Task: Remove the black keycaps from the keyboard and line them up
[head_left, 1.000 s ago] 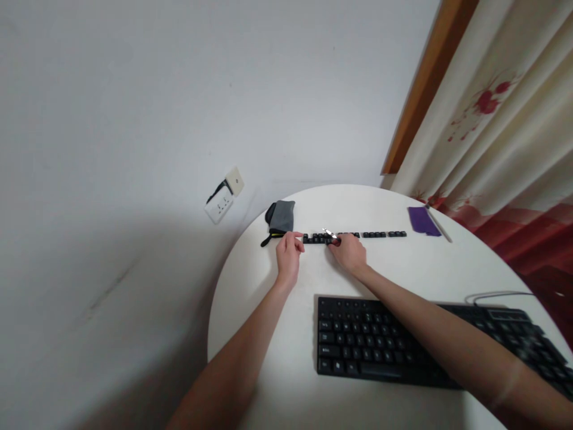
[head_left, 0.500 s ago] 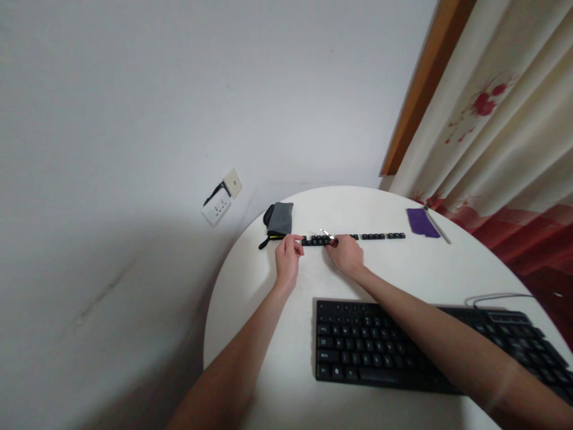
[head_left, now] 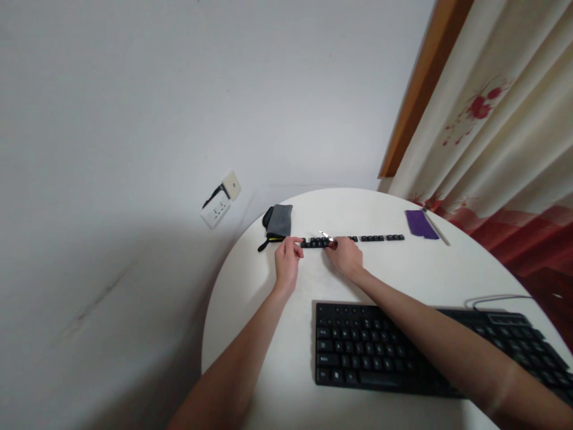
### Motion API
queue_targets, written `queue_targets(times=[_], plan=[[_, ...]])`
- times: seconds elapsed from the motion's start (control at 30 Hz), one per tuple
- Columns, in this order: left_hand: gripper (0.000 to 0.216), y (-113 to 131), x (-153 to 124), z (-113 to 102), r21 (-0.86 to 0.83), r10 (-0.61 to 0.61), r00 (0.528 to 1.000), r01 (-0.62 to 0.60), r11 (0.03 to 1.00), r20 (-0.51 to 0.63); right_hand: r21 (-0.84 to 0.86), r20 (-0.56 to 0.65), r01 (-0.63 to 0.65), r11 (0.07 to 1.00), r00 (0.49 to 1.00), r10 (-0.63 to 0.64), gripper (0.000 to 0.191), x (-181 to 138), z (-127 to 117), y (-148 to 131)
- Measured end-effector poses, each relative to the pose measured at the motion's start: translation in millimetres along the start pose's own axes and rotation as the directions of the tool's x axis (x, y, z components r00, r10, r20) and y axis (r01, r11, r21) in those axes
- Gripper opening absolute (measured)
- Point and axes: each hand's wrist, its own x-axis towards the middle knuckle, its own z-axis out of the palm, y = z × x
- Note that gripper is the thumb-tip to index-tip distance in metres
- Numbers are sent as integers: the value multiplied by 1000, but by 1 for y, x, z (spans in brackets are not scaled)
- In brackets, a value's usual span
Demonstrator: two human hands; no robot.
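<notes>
On the round white table, a line of black keycaps (head_left: 372,238) lies along the far side, doubled into two rows at its left part. My right hand (head_left: 345,255) is closed in a pinch on a keycap (head_left: 333,243) at the right end of the nearer row. A small silver metal tool (head_left: 326,236) lies at its fingertips; whether the hand touches it I cannot tell. My left hand (head_left: 287,260) rests beside the left end of the rows, fingers loosely bent and apart, holding nothing visible. Below both hands is a black keyboard (head_left: 349,346), partly covered by my right forearm.
A grey cloth pouch (head_left: 280,221) with a black strap sits behind my left hand. At the right lie a purple cloth (head_left: 419,223) and a thin pale stick (head_left: 437,229). A cable (head_left: 496,297) runs from the keyboard. Wall sockets (head_left: 215,209) and a curtain (head_left: 487,137) border the table.
The view has shifted very slightly. Both hands, the keycaps and the metal tool keep nearly the same places.
</notes>
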Motion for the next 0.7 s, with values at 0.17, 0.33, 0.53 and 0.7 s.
queue_targets(times=[0.17, 0.33, 0.53, 0.7], plan=[[30, 2, 0, 0, 7, 1, 1000, -1, 1000, -8, 45, 0, 10, 999, 1000, -10, 15, -3, -4, 0], [31, 3, 0, -1, 14, 11, 1000, -11, 1000, -29, 135, -18, 83, 987, 997, -81, 28, -11, -28, 6], [31, 8, -4, 0, 31, 29, 999, -28, 999, -35, 507, -112, 148, 849, 988, -105, 42, -38, -66, 37], [30, 9, -10, 3, 84, 78, 995, -82, 993, 56, 539, -154, 182, 822, 981, -116, 42, -76, -85, 64]])
